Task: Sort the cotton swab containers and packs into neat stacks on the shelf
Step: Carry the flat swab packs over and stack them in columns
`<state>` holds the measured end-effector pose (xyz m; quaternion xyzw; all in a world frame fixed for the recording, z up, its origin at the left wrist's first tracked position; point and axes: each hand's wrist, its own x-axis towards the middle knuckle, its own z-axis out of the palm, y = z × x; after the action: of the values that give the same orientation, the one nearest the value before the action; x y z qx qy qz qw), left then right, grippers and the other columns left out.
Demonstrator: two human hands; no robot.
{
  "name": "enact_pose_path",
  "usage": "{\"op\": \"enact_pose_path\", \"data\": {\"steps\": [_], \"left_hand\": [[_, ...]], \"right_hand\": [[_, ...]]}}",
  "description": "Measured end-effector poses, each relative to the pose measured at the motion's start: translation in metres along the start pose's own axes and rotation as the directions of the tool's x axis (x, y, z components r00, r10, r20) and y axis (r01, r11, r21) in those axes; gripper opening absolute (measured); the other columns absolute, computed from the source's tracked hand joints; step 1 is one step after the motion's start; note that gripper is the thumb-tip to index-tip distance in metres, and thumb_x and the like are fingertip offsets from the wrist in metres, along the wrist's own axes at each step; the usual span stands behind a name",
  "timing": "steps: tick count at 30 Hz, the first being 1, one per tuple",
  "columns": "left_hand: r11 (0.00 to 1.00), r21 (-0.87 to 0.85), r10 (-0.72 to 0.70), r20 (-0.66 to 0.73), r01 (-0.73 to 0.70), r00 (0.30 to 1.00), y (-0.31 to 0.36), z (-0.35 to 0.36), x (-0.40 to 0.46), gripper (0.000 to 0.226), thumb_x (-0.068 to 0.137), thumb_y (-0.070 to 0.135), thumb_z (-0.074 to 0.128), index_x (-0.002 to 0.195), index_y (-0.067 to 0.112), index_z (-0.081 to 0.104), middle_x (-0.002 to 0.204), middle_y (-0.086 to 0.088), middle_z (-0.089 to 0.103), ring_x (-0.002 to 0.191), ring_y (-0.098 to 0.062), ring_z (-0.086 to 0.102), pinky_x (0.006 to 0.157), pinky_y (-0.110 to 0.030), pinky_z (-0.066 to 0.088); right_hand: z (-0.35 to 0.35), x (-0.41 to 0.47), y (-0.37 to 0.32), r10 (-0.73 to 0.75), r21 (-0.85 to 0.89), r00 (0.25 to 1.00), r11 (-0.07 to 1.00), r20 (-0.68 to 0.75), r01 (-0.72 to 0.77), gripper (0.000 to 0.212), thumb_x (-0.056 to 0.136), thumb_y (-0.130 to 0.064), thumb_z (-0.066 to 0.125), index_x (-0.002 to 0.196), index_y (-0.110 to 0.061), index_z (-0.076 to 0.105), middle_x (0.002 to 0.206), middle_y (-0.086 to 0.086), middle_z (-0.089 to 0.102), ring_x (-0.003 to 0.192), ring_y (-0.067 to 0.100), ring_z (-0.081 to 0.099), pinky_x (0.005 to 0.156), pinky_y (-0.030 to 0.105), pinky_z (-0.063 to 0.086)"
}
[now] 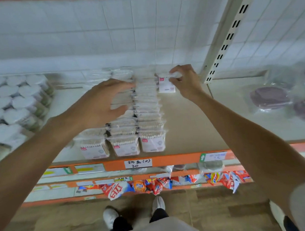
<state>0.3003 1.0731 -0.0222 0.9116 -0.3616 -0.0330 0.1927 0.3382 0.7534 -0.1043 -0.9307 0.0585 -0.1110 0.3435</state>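
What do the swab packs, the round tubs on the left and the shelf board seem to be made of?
Swab packs: clear, glossy plastic, since the swabs show through; printed paper-like labels.
Round tubs: seemingly clear plastic with white lids, blurred.
Shelf board: matte beige, perhaps laminated board or painted metal; cannot tell. Its front rail looks like orange painted metal.

wall: white tiles (93, 31) | upright: slotted cream (231, 31) | floor: brown wood-look (221, 213)
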Motion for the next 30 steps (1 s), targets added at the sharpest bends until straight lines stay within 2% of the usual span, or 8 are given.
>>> {"op": "enact_pose_path", "data": {"steps": [3, 6, 8, 12, 18, 21, 24, 30], "left_hand": [[0.999, -0.002, -0.034, 0.014, 0.034, 0.999, 0.002, 0.005, -0.001, 0.059, 0.093, 0.030, 0.066, 0.147, 0.034, 0.043, 0.144, 0.006, 0.050, 0.133, -0.014, 0.046, 0.106, -0.026, 0.034], [0.998, -0.029, -0.049, 0.025, 0.050, 0.998, 0.008, 0.010, 0.001, 0.059, 0.094, 0.030, 0.065, 0.148, 0.035, 0.042, 0.144, 0.011, 0.049, 0.134, -0.010, 0.043, 0.106, -0.024, 0.032], [0.998, -0.038, -0.056, 0.017, 0.056, 0.998, 0.013, 0.013, 0.004, 0.058, 0.094, 0.030, 0.065, 0.148, 0.034, 0.042, 0.143, 0.011, 0.049, 0.134, -0.009, 0.042, 0.105, -0.022, 0.030], [1.000, 0.005, -0.007, 0.009, 0.007, 1.000, 0.026, 0.010, -0.001, 0.058, 0.095, 0.033, 0.062, 0.148, 0.036, 0.041, 0.146, 0.015, 0.046, 0.138, -0.006, 0.037, 0.107, -0.018, 0.026], [1.000, -0.011, 0.004, -0.115, -0.006, 0.993, 0.025, -0.012, -0.062, 0.052, 0.095, 0.046, 0.058, 0.145, 0.043, 0.043, 0.142, 0.026, 0.043, 0.137, 0.010, 0.030, 0.111, -0.010, 0.022], [0.999, -0.012, -0.052, -0.130, 0.051, 0.990, 0.013, -0.004, -0.073, 0.050, 0.096, 0.044, 0.059, 0.144, 0.039, 0.046, 0.143, 0.015, 0.050, 0.137, 0.007, 0.033, 0.110, -0.006, 0.020], [0.992, -0.083, -0.108, -0.138, 0.098, 0.985, 0.010, 0.002, -0.094, 0.052, 0.093, 0.042, 0.059, 0.143, 0.033, 0.049, 0.140, 0.016, 0.051, 0.137, 0.001, 0.041, 0.108, -0.015, 0.033], [0.885, -0.327, -0.422, -0.257, 0.333, 0.869, -0.029, 0.015, -0.199, 0.050, 0.092, 0.030, 0.069, 0.139, 0.034, 0.052, 0.135, 0.026, 0.054, 0.120, 0.020, 0.044, 0.092, 0.001, 0.033]], "right_hand": [[0.003, 0.003, 0.000, -0.023, 0.033, 1.000, 0.999, -0.002, 0.023, 0.022, 0.094, -0.021, 0.068, 0.117, -0.019, 0.067, 0.132, 0.005, 0.048, 0.089, 0.018, 0.070, 0.090, 0.026, 0.055], [0.002, 0.003, 0.000, -0.020, 0.016, 1.000, 1.000, 0.000, 0.020, 0.026, 0.095, -0.025, 0.066, 0.120, -0.022, 0.064, 0.134, 0.003, 0.048, 0.084, 0.010, 0.069, 0.076, 0.019, 0.052], [0.002, 0.000, -0.001, -0.021, 0.009, 1.000, 1.000, -0.003, 0.021, 0.030, 0.095, -0.028, 0.066, 0.123, -0.023, 0.058, 0.132, 0.002, 0.051, 0.082, 0.008, 0.068, 0.080, 0.027, 0.055], [-0.014, -0.014, -0.015, 0.019, -0.121, 1.000, 0.992, 0.000, -0.019, 0.049, 0.094, -0.038, 0.067, 0.134, -0.021, 0.046, 0.138, 0.002, 0.049, 0.102, 0.020, 0.065, 0.074, 0.033, 0.047], [-0.059, -0.092, -0.067, -0.229, -0.207, 0.968, 0.947, 0.099, 0.245, 0.057, 0.092, -0.049, 0.065, 0.138, -0.022, 0.046, 0.139, -0.002, 0.051, 0.118, 0.018, 0.055, 0.090, 0.032, 0.043], [-0.045, -0.112, -0.090, -0.267, -0.207, 0.941, 0.928, 0.208, 0.309, 0.061, 0.093, -0.052, 0.062, 0.141, -0.020, 0.045, 0.140, 0.000, 0.054, 0.122, 0.022, 0.056, 0.099, 0.044, 0.049], [-0.026, -0.119, -0.115, -0.268, -0.195, 0.932, 0.928, 0.243, 0.317, 0.064, 0.094, -0.054, 0.059, 0.146, -0.021, 0.041, 0.144, -0.001, 0.051, 0.122, 0.022, 0.055, 0.096, 0.038, 0.047], [0.035, -0.147, -0.173, -0.333, -0.101, 0.893, 0.921, 0.302, 0.378, 0.063, 0.095, -0.053, 0.057, 0.148, -0.024, 0.039, 0.143, -0.002, 0.050, 0.122, 0.023, 0.055, 0.096, 0.041, 0.050]]}}
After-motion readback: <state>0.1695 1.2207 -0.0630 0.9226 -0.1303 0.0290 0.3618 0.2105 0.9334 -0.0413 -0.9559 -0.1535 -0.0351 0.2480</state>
